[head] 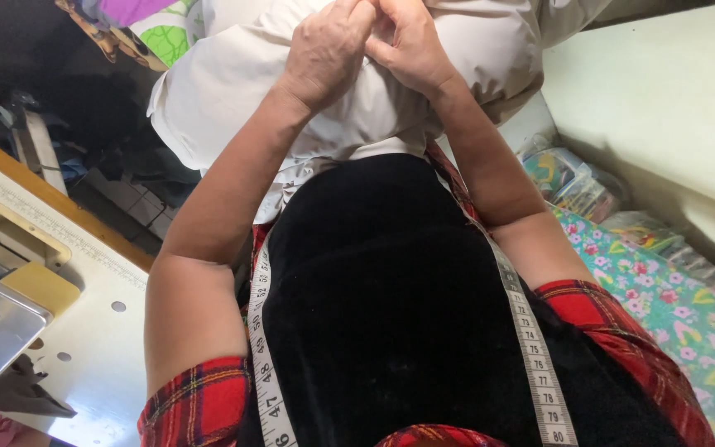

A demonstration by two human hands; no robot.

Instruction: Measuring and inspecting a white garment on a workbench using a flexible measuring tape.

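Hands, 2: left hand (324,54) & right hand (407,41) pinch 1 white cloth (233,83).

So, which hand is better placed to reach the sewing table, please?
Probably the left hand: the sewing table lies on its side; the right hand is farther off. Both pinch the cloth.

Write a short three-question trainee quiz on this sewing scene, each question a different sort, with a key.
1. True or false: both hands, left hand and right hand, grip the white fabric.
2. What hangs around the person's neck? A) measuring tape B) scissors C) headphones
3. Fill in: the sewing machine table lies on the person's ____ side.

Key
1. True
2. A, the measuring tape
3. Left
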